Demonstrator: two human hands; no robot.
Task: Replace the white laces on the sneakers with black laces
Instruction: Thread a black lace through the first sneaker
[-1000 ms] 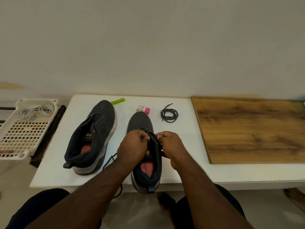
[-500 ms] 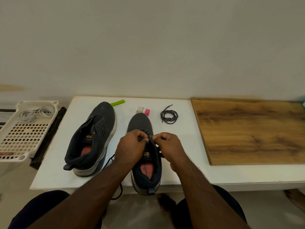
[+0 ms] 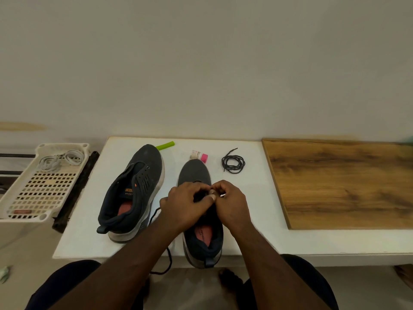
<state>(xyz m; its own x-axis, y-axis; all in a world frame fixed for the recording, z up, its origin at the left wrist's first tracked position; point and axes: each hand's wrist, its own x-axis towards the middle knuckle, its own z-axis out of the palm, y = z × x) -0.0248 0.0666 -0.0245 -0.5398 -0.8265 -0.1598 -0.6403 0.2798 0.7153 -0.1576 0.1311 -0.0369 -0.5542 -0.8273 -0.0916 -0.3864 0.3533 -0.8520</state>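
Lacing right sneaker [image 3: 202, 229] at table [image 3: 89, 231] front edge | left hand [image 3: 185, 205], right hand [image 3: 230, 203] curled over eyelets, pinching black lace [image 3: 156, 217] | spare lace coil [image 3: 233, 163] near back edge, in reach

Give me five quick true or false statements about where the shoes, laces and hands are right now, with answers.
1. Both hands, left and right, work at the dark sneaker nearer the wooden board. True.
2. The coiled black lace lies on the brown wooden board. False: it lies on the white table.
3. The white laces sit in the white perforated plastic basket. True.
4. The other dark sneaker is fully laced. False: its eyelets show no lace.
5. A green cylinder stands upright in the basket. False: it lies on the table.
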